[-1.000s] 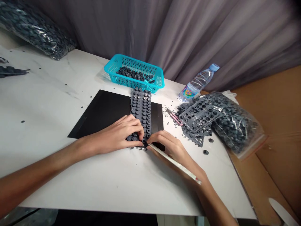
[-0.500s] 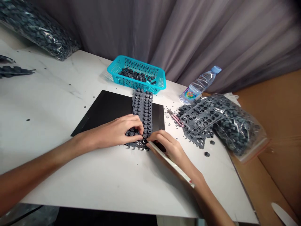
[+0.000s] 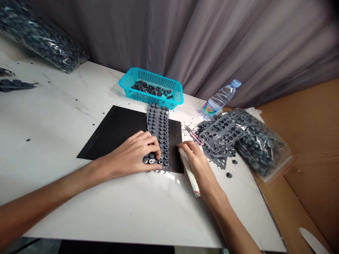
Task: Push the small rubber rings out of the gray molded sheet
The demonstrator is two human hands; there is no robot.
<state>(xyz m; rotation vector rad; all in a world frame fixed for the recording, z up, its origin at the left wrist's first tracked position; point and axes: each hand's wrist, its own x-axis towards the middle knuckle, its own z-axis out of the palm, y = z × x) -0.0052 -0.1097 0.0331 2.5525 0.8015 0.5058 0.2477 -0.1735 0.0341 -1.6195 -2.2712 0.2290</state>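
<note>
A long grey rubber strip of small round caps [image 3: 159, 130] lies on a black mat [image 3: 119, 128] on the white table [image 3: 79, 197]. My left hand [image 3: 137, 155] rests on the strip's near end, fingers curled and pressing on the caps there. My right hand [image 3: 194, 160] lies just right of the strip, closed around a thin white stick-like tool [image 3: 189, 173] that points back along my wrist. Its fingertips are off the strip, on the mat's right edge.
A turquoise basket [image 3: 150, 88] of loose caps stands beyond the strip. To the right lie emptied grey strips [image 3: 222, 135], a clear bag of caps [image 3: 262, 144], a water bottle [image 3: 218, 100], pink snips [image 3: 194, 135] and scattered caps. Another bag [image 3: 39, 38] sits far left. Cardboard [image 3: 312, 141] borders the right.
My right hand has drawn away from the strip's near end to the right, swinging the white tool with it. The left hand stays pressed on the strip. The camera shifted slightly.
</note>
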